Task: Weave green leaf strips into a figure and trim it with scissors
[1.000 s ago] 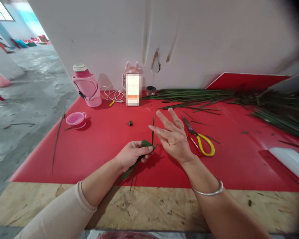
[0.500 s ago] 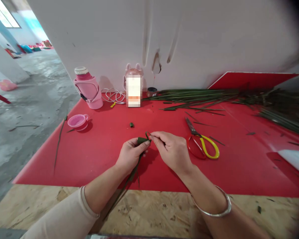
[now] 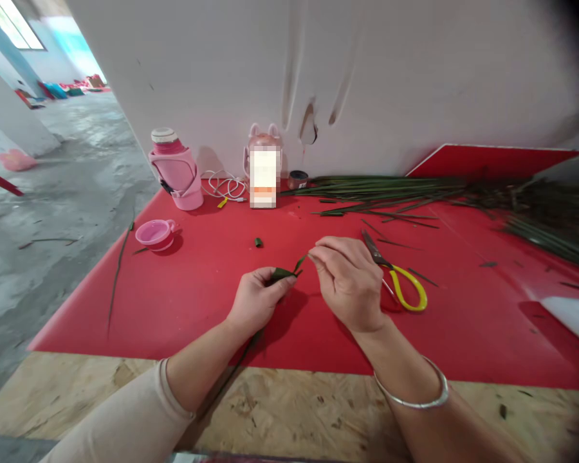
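Between thumb and fingers, my left hand [image 3: 258, 297] pinches a folded green leaf strip [image 3: 283, 274], and a long dark tail of leaf hangs below it toward the table's front edge. My right hand [image 3: 350, 280] is closed in a pinch on the thin tip of a leaf piece [image 3: 300, 262] that rises from the fold. Just beyond the hands lies a small rolled leaf piece [image 3: 258, 242] on the red sheet [image 3: 212, 289]. Scissors [image 3: 408, 290] with one yellow handle loop lie right of my right hand, which partly hides their red loop.
A pink bottle [image 3: 176, 170], a white cable [image 3: 226, 186], a blurred-out upright screen [image 3: 263, 177] and a small dark tin [image 3: 298, 179] stand along the wall. The pink cup [image 3: 155, 235] sits at left. Long green leaves [image 3: 381, 186] lie at back right.
My right hand has moved right and slightly up, away from my left hand, drawing the leaf tip out. The view has shifted slightly; my left hand still holds the fold.
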A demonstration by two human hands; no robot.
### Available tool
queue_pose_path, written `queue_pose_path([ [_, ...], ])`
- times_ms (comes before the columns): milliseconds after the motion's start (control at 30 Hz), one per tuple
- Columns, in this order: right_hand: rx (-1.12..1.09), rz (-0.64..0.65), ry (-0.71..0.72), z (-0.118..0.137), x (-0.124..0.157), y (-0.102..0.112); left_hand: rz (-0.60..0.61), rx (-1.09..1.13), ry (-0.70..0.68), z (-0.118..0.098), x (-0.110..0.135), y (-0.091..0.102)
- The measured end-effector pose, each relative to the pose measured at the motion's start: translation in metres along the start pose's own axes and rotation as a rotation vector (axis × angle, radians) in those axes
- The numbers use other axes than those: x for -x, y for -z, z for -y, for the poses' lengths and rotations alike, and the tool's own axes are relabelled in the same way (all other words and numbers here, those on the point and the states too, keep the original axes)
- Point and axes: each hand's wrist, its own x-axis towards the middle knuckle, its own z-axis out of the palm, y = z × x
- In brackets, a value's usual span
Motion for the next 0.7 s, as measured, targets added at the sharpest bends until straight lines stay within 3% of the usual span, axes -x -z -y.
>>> queue_pose_path([
  [100,0.112,0.097,0.013,-0.015,-0.005,0.004,0.122,0.049,0.186,-0.001,-0.001,0.003],
  [167,0.144,0.139,0.023,-0.018,-0.006,0.008,0.140,0.147,0.323,-0.001,-0.004,0.006],
  [333,-0.026,0.270,0.296,-0.014,-0.005,0.012,0.203,0.377,0.490,-0.008,-0.006,0.012],
  [400,-0.120,0.291,0.256,-0.016,-0.003,0.008,0.256,0.472,0.526,-0.011,-0.005,0.013],
  [467,-0.286,0.285,0.056,-0.016,-0.001,0.001,0.310,0.544,0.519,-0.014,-0.003,0.015],
  [533,-0.560,0.331,-0.273,-0.013,-0.001,-0.009,0.327,0.571,0.467,-0.015,-0.001,0.015],
  [633,-1.028,0.440,-0.797,0.000,-0.004,-0.026,0.254,0.514,0.354,-0.012,-0.002,0.013],
  [700,-1.171,0.417,-1.038,0.007,-0.007,-0.038,0.183,0.436,0.285,-0.007,-0.004,0.011],
])
